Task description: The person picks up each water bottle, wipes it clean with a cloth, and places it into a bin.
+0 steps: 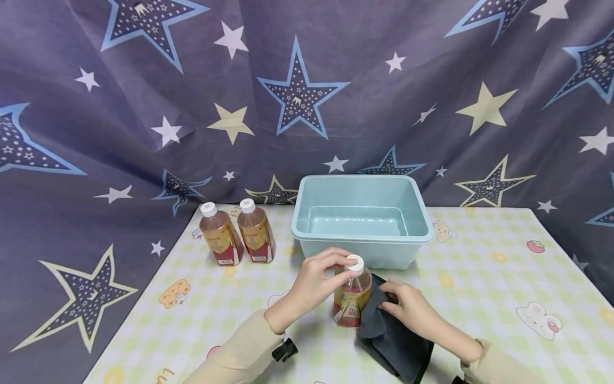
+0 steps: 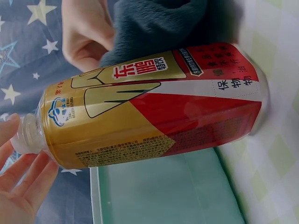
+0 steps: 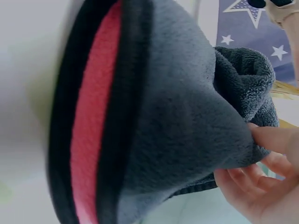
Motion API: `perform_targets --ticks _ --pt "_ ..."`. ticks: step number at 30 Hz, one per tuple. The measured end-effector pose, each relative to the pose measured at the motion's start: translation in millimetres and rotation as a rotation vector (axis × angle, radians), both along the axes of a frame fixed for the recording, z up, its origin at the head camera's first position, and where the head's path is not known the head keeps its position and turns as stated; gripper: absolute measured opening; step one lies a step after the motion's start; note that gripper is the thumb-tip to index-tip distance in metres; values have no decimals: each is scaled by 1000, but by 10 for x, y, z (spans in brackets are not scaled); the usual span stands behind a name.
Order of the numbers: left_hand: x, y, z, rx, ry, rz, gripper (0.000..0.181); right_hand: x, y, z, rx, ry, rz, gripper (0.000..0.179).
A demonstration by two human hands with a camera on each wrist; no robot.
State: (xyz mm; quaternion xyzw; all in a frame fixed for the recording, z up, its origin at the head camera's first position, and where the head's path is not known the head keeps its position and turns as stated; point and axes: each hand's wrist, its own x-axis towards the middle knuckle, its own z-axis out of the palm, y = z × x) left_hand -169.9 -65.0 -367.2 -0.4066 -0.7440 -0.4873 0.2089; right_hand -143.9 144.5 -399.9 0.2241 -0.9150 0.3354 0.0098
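Note:
My left hand [image 1: 318,280] grips a drink bottle [image 1: 352,309] by its white cap and neck, and the bottle stands upright on the table. In the left wrist view, the bottle [image 2: 154,107] shows a gold and red label, with the fingers [image 2: 28,179] around its top. A dark grey cloth [image 1: 400,341] is bunched in my right hand [image 1: 412,309], which presses it against the bottle's right side. Seen from the right wrist, thumb and fingers pinch the cloth [image 3: 187,102], whose black edge has a red strip beside it.
Two similar bottles [image 1: 220,240] [image 1: 256,234] stand side by side at the table's back left. Behind my hands is a light blue plastic bin [image 1: 362,242]. A checked cloth [image 1: 484,277] covers the table, and a star-patterned curtain [image 1: 307,149] hangs behind.

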Motion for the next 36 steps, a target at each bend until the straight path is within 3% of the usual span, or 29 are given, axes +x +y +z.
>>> perform_targets --ticks 13,24,36 --pt "-13 8 -8 4 16 3 14 34 22 238 -67 164 -29 20" --pt "-14 11 -11 3 22 13 13 40 23 270 -155 164 5 19" --pt "-7 0 3 1 12 5 14 7 16 131 -97 114 -10 18"
